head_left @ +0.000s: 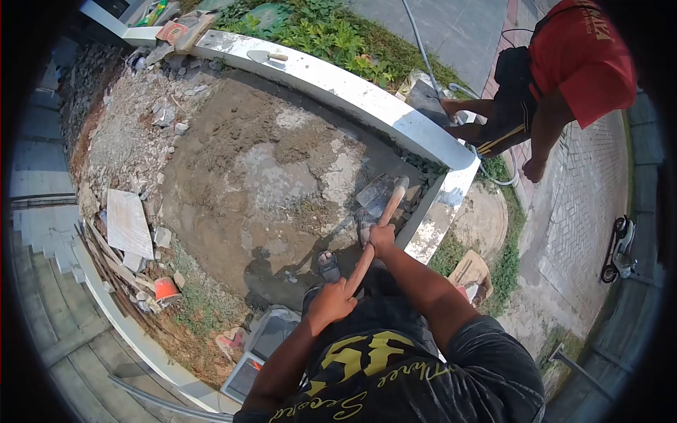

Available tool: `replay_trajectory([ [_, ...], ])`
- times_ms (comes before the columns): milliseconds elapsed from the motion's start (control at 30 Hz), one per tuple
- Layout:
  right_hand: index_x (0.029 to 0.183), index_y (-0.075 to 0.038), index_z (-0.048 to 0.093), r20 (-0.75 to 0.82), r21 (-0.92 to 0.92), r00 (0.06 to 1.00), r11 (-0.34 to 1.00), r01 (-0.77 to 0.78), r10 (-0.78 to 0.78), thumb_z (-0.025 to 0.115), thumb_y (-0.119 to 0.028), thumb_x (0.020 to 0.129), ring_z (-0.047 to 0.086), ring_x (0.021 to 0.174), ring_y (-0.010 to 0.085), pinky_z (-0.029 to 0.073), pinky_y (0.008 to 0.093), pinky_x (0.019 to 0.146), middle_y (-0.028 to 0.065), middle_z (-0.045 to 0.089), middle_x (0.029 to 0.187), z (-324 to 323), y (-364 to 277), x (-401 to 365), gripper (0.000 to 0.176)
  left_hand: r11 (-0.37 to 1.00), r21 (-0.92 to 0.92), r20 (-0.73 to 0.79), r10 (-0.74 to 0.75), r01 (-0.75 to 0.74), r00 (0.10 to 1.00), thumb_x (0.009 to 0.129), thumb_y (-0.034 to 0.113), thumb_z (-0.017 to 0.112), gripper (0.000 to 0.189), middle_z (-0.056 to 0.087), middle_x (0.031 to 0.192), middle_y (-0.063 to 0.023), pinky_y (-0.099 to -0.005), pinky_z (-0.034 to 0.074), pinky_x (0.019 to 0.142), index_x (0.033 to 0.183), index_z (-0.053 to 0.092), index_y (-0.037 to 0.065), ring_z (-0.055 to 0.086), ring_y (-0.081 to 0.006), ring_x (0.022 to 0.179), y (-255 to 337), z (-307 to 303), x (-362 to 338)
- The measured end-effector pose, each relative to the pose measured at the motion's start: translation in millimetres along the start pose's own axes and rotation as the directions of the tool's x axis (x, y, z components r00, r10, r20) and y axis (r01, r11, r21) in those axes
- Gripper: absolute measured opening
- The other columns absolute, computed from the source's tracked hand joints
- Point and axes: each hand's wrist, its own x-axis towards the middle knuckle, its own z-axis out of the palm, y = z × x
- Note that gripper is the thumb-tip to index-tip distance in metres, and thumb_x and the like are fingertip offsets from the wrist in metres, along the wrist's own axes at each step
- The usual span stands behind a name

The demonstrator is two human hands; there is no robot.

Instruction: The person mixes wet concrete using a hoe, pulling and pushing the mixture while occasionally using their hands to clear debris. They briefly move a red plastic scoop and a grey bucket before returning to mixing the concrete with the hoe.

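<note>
My grip is closed on the hoe (392,204) with both hands: the left hand (333,304) wraps the wooden handle near its butt end, the right hand (382,241) further toward the head. The blade (374,193) lies out ahead of me, near the corner of the low white wall (430,144) and over the edge of the rough grey patch (282,176); from here I cannot tell whether it touches. To work it well, I'd steer with the right hand and let the left set the blade's angle, with short, flat strokes. The blade sits very near my forward foot (365,224), so I'd want that foot further back, beside the sandalled one (328,265). The wall close by leaves little swing, and a person in red (582,60) stands just beyond it.
</note>
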Motion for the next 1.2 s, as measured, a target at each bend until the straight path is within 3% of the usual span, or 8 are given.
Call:
replay_trajectory([
  [133,0.128,0.004,0.036,-0.067,-0.102,0.997,0.994,-0.043,0.036,0.062,-0.020,0.085,0.065,0.100,0.0407,0.058,0.0470,0.075,0.0284,0.058,0.118,-17.9,-60.6,49.5,0.056,0.999,-0.027,0.042,0.019,-0.018,0.999,0.076,0.033,0.072,0.058,0.066,0.095,-0.0307,-0.0513,0.052,0.083,0.118,0.055,-0.004,0.063,-0.0494,0.094,6.3,0.8,105.2],
  [233,0.130,0.002,0.034,-0.063,0.111,0.980,0.977,-0.183,0.191,0.062,-0.020,0.085,0.064,0.103,0.0411,0.056,0.0480,0.083,0.0290,0.057,0.120,-9.1,-97.5,101.3,0.058,0.994,0.076,-0.025,0.082,-0.080,0.996,0.076,0.034,0.072,0.056,0.066,0.095,-0.0300,-0.0500,0.052,0.082,0.114,0.056,-0.004,0.062,-0.0507,0.092,-6.3,-7.3,194.8],
  [467,0.126,0.001,0.033,-0.144,0.086,0.983,0.991,-0.103,0.115,0.058,-0.015,0.088,0.063,0.104,0.0440,0.053,0.0482,0.086,0.0315,0.056,0.121,53.3,-103.7,235.6,0.047,0.988,0.137,0.038,-0.072,0.066,0.997,0.075,0.029,0.073,0.052,0.066,0.097,-0.0266,-0.0489,0.051,0.081,0.116,0.058,0.001,0.064,-0.0448,0.093,-19.0,-31.4,340.6],
  [567,0.123,0.001,0.034,-0.070,0.205,0.975,0.960,-0.193,0.211,0.058,-0.016,0.088,0.062,0.106,0.0441,0.052,0.0483,0.088,0.0320,0.057,0.119,70.1,-130.9,223.5,0.046,0.987,0.120,0.052,-0.118,0.111,0.992,0.075,0.027,0.072,0.050,0.067,0.096,-0.0258,-0.0497,0.051,0.079,0.115,0.058,0.002,0.064,-0.0453,0.092,-33.4,-44.2,344.1],
  [667,0.124,0.000,0.034,-0.060,0.088,0.964,0.963,-0.253,0.259,0.058,-0.016,0.087,0.062,0.106,0.0444,0.050,0.0487,0.090,0.0320,0.059,0.115,76.1,-127.3,233.6,0.047,0.985,0.128,0.074,-0.129,0.119,0.989,0.076,0.027,0.071,0.049,0.066,0.094,-0.0267,-0.0504,0.051,0.077,0.115,0.056,0.001,0.064,-0.0462,0.091,-37.7,-40.1,344.8],
  [767,0.127,0.002,0.030,-0.043,0.000,0.983,0.983,-0.181,0.181,0.061,-0.021,0.089,0.063,0.100,0.0443,0.056,0.0485,0.079,0.0317,0.058,0.113,76.5,-102.0,251.6,0.054,0.980,0.117,0.052,-0.171,0.164,0.984,0.076,0.028,0.071,0.048,0.065,0.092,-0.0279,-0.0508,0.051,0.075,0.113,0.055,0.001,0.063,-0.0473,0.090,-36.5,-18.5,332.9],
  [1067,0.128,0.005,0.033,0.228,-0.390,0.973,0.912,0.124,-0.035,0.059,-0.027,0.088,0.059,0.111,0.0462,0.047,0.0471,0.098,0.0353,0.058,0.118,114.4,-51.6,192.1,0.057,0.951,-0.187,-0.058,-0.260,0.245,0.964,0.081,0.028,0.066,0.041,0.065,0.092,-0.0301,-0.0514,0.052,0.077,0.106,0.053,-0.001,0.064,-0.0477,0.091,-64.5,61.2,243.5],
  [1200,0.130,0.008,0.033,0.273,-0.417,0.956,0.909,0.019,0.105,0.059,-0.023,0.085,0.058,0.115,0.0441,0.047,0.0455,0.098,0.0343,0.056,0.122,127.4,-6.5,145.4,0.061,0.915,-0.190,0.016,-0.361,0.357,0.932,0.082,0.027,0.065,0.039,0.065,0.092,-0.0282,-0.0506,0.050,0.080,0.107,0.054,-0.001,0.064,-0.0458,0.093,-62.8,69.6,188.7],
])
